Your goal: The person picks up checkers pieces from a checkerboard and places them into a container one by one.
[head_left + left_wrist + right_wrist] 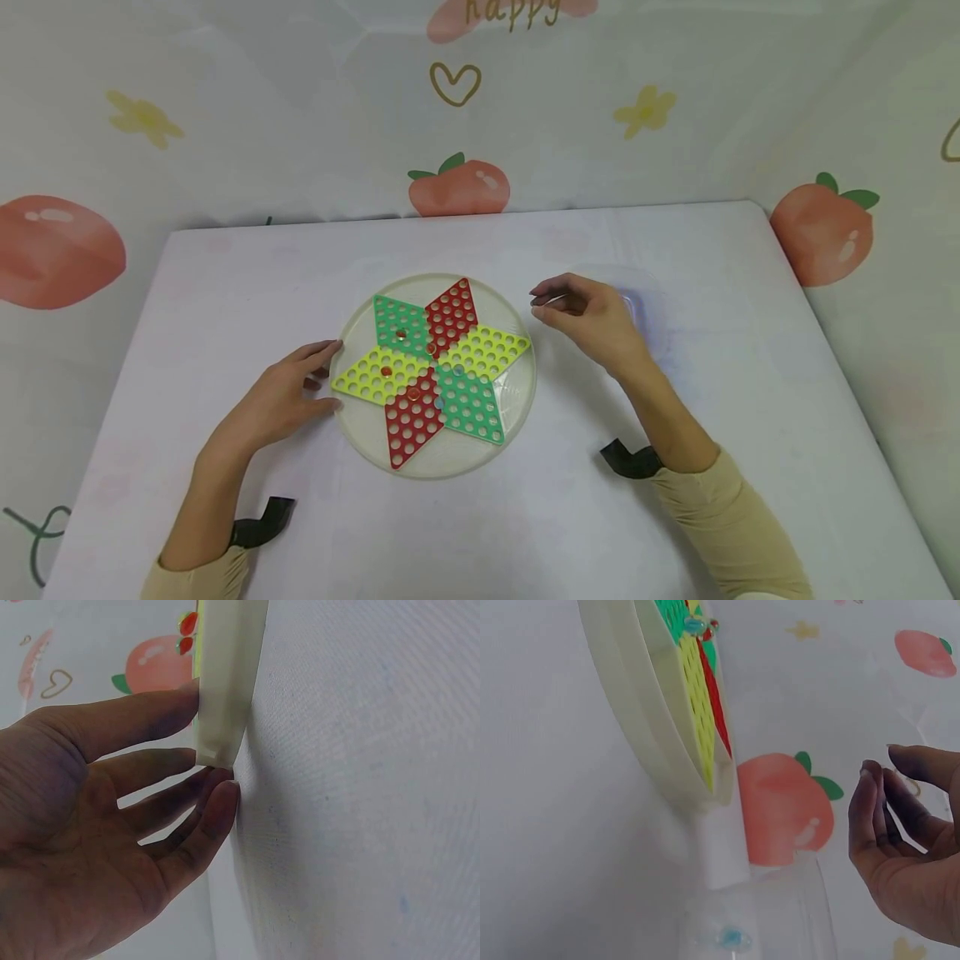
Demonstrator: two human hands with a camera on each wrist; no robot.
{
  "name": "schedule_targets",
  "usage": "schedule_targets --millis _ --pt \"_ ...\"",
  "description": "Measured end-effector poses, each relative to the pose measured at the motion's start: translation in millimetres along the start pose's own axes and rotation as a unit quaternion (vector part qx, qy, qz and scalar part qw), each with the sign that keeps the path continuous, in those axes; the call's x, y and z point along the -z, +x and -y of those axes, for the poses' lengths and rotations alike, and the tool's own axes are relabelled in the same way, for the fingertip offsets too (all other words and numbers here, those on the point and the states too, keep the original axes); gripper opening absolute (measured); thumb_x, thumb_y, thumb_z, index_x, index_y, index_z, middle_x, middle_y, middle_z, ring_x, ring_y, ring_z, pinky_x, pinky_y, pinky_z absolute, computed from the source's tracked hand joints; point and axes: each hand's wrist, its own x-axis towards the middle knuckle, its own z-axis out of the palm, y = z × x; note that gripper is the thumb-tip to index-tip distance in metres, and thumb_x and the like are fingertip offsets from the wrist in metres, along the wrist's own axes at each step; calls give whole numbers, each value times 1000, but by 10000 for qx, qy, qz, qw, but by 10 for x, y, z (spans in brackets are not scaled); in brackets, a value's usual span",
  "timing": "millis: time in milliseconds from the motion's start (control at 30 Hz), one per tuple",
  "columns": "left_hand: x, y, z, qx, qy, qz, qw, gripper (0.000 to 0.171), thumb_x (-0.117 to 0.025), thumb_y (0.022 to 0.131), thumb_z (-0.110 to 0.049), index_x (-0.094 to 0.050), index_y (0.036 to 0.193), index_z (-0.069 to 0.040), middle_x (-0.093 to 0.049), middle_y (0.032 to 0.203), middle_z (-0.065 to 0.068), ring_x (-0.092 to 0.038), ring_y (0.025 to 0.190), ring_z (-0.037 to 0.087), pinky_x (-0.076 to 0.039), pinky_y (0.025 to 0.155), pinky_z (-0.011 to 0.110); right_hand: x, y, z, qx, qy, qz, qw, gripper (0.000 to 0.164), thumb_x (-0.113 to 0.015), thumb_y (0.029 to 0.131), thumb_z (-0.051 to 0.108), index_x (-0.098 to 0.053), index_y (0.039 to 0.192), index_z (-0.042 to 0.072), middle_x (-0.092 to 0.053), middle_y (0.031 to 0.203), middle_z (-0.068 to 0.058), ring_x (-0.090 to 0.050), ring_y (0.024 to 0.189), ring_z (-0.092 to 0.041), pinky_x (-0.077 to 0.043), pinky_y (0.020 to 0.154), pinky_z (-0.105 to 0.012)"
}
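Red, green and yellow game board (480,392), flat on the table (450,533).
Left hand (279,400): thumb and fingers spread, touching the board's left side. Right hand (596,321): raised near the clear container (787,907), thumb apart from fingers.

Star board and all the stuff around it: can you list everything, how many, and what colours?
Star board: one, whitish with red, green and yellow points, on the table.
Marbles: at least six, reddish and bluish, on the board.
Container: one, see-through with something blue inside, right of the board.
Table: one, whitish, underneath.
Backdrop: one, white with peaches, hearts and yellow flowers, behind.
Black bands: two, by the sleeve ends.
Sleeves: two, tan, on the forearms.
Left hand: one, bare, touching the board's rim.
Right hand: one, bare, above the table.
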Motion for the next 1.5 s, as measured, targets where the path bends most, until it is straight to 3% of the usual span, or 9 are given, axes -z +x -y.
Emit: schedule_targets --millis 333,800,1067,1500 --pt "-3 1 -9 10 -42 10 10000 78 -80 80 -6 -41 147 5 -43 146 24 -60 107 36 -53 90 52 -190 11 2 -32 183 474 9987 28 -74 88 12 -68 113 0 -69 107 -10 -68 90 -21 -55 78 -24" --pt "-1 -2 -25 93 -48 1 9999 79 -80 80 -5 -41 148 4 -43 147 23 -60 107 35 -53 91 52 -440 12 -153 315 345 930 9946 28 -72 87 2 -67 113 -5 -69 106 -20 -69 88 -22 -56 74 -23" --pt "2 -2 -28 95 -52 0 9999 79 -80 80 -5 -41 148 4 -43 146 24 -60 107 37 -53 90 52 -543 21 -219 514 167 1005 9935 27 -73 86 4 -68 112 -3 -71 102 -15 -66 87 -21 -55 75 -25" --pt "8 4 -30 86 -96 1 9999 79 -81 80 -6 -41 147 5 -43 146 25 -60 107 37 -53 91 51 -687 48 -298 366 -68 1441 9889 27 -76 86 6 -70 111 1 -72 100 -10 -68 83 -18 -56 72 -24"
